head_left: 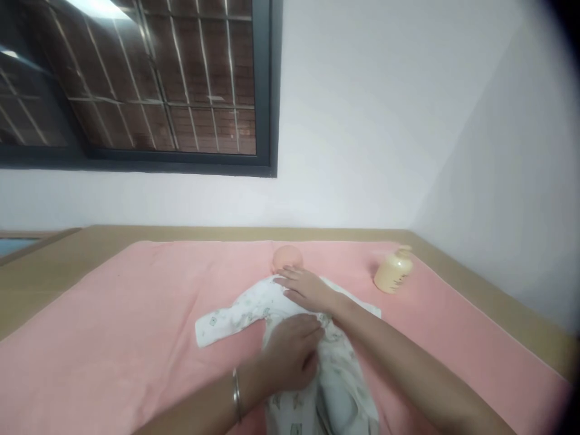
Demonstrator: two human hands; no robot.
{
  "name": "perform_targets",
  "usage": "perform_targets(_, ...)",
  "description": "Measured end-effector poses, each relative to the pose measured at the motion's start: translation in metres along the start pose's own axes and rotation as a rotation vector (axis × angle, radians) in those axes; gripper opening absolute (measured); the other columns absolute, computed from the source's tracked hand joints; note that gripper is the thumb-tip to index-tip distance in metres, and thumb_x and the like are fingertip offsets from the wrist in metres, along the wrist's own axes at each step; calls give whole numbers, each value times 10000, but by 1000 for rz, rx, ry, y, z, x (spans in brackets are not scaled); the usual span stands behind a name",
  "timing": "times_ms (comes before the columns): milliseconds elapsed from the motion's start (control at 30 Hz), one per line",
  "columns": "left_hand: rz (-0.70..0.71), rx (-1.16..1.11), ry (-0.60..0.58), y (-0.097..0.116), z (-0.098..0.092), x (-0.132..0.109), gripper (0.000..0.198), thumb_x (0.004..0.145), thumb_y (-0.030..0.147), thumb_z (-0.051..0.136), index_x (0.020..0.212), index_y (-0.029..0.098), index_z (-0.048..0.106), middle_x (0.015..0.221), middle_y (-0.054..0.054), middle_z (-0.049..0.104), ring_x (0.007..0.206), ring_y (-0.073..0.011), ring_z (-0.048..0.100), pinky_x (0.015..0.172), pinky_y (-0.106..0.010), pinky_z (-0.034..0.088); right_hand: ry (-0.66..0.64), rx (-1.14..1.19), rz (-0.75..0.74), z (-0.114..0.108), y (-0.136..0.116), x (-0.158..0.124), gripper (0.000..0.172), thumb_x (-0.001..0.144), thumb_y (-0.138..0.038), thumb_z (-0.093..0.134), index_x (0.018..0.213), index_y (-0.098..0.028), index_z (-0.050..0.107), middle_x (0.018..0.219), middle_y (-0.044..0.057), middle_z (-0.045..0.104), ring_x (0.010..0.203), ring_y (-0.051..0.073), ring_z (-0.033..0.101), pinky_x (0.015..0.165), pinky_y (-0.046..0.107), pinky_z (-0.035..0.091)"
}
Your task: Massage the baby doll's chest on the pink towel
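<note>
A white baby romper [235, 320] with a small printed pattern lies spread on a pink cloth, its sleeves stretched out to both sides. Above its collar shows a smooth, round, peach-coloured shape [287, 257], like a doll's head. My right hand [308, 289] rests flat near the collar, fingers extended and touching the fabric. Lower down, my left hand [292, 350], with a silver bangle at its wrist, has its fingers curled closed on the romper's front. Below it the front parts, and a pale surface shows inside. My hands and forearms hide much of the chest.
The pink cloth [113, 320] covers a tan padded surface [31, 290] with a raised border. A cream pump bottle [393, 272] stands tilted in view at the right. Behind are a white wall [362, 121] and a dark-framed window [267, 90] with bars.
</note>
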State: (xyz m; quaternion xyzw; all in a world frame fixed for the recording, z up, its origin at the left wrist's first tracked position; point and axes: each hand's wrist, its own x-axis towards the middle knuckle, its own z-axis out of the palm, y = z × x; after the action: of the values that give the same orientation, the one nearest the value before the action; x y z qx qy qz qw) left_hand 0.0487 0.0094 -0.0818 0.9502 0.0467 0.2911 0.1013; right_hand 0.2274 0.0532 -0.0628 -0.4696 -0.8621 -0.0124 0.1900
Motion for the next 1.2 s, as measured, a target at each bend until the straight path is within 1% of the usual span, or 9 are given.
perform_targets(100, -12, -7, -12, -1, 2, 0, 417, 726, 149, 461, 1135, 173, 537, 1076, -93, 624, 1036, -249, 555, 908, -430, 461, 2, -22, 27, -4, -4, -21, 502, 987, -353, 367, 1449, -158, 351, 1518, 99, 266, 1410, 233, 177, 1147, 427, 173)
perform_targets(200, -45, -7, -46, -2, 3, 0, 369, 716, 145, 469, 1071, 171, 565, 1015, -82, 637, 953, -243, 578, 834, -415, 484, -59, -26, -54, -9, -11, -21, 460, 1000, -352, 344, 1430, -198, 392, 1532, 69, 234, 1422, 230, 125, 1153, 426, 136)
perform_targets(300, -39, 1, -18, -2, 3, -1, 428, 716, 143, 473, 1136, 172, 546, 1066, -85, 635, 998, -247, 571, 869, -424, 475, -131, -20, -91, -11, -11, 1, 415, 1000, -389, 350, 1373, -260, 477, 1514, 36, 286, 1408, 221, 189, 1153, 432, 98)
perform_targets(433, 6, 11, 30, -3, 3, -2, 481, 730, 137, 471, 1208, 177, 513, 1171, -84, 611, 1115, -239, 532, 980, -424, 428, -147, 30, -3, -5, 2, 20, 461, 987, -443, 361, 1391, -243, 454, 1480, 53, 353, 1381, 203, 273, 1153, 411, 112)
perform_targets(600, 21, 29, 13, -3, 5, -3, 447, 742, 132, 461, 1184, 164, 517, 1135, -80, 623, 1093, -239, 537, 967, -424, 429, -14, 84, 91, 1, 1, -13, 552, 976, -445, 378, 1458, -179, 338, 1512, 84, 274, 1404, 214, 210, 1151, 405, 162)
perform_targets(733, -46, 47, -48, -3, 6, -3, 286, 712, 147, 476, 984, 173, 562, 937, -59, 634, 859, -224, 573, 758, -385, 480, 12, 94, 27, -2, -14, -28, 479, 978, -422, 385, 1397, -198, 445, 1497, 60, 314, 1401, 203, 222, 1157, 399, 158)
perform_targets(867, -21, 45, -52, -4, 5, -3, 298, 741, 160, 466, 1024, 169, 558, 922, -70, 625, 848, -221, 572, 761, -388, 483, -29, 64, -60, 0, -19, -1, 418, 969, -397, 414, 1326, -213, 531, 1436, 43, 424, 1362, 194, 315, 1154, 378, 161)
perform_targets(1033, 15, 36, 16, -5, 3, -5, 504, 760, 127, 465, 1262, 161, 479, 1224, -113, 579, 1167, -260, 498, 1002, -459, 413, -146, -8, 24, 6, -17, 41, 478, 917, -474, 473, 1298, -196, 554, 1406, 80, 461, 1304, 242, 405, 1113, 401, 244)
perform_targets(1200, -48, -81, 12, -1, -4, -4, 419, 836, 140, 430, 1240, 200, 526, 1236, -111, 583, 1193, -262, 500, 1005, -482, 422, -143, -31, 194, -10, -31, 32, 528, 908, -396, 465, 1315, -61, 493, 1406, 194, 428, 1323, 305, 356, 1087, 444, 265)
